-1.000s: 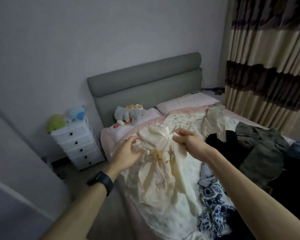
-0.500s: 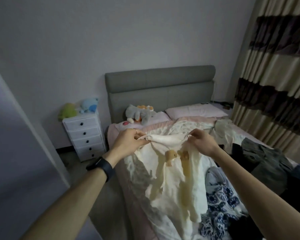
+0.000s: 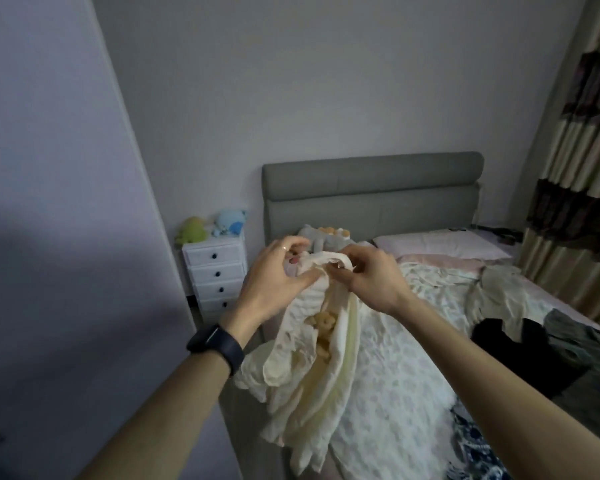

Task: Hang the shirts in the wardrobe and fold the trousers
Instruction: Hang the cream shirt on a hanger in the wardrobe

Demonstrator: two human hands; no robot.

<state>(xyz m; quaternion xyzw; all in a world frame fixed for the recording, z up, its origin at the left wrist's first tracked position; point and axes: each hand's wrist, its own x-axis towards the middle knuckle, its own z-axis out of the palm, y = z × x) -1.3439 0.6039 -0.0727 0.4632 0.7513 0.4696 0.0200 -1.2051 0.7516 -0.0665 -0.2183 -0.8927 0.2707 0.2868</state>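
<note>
A cream shirt (image 3: 312, 386) with small yellow bear figures on its front hangs in the air in front of me, above the bed's left edge. My left hand (image 3: 274, 282) grips its top at the left, and my right hand (image 3: 368, 278) pinches the collar band at the right; the two hands are close together. More clothes lie on the bed at the right: a black garment (image 3: 510, 344), an olive-grey garment (image 3: 579, 337), a blue-and-white patterned one (image 3: 478, 448) and a pale one (image 3: 503, 289).
The bed (image 3: 406, 375) has a grey headboard (image 3: 371, 192), a pink pillow (image 3: 437, 244) and soft toys near the headboard. A white drawer unit (image 3: 215, 271) with two plush toys stands left of the bed. A pale panel (image 3: 59, 237) fills the left, striped curtains (image 3: 582, 168) the right.
I have lifted the cream shirt higher and brought my hands closer together at its collar. The view has swung left, showing more of the pale panel.
</note>
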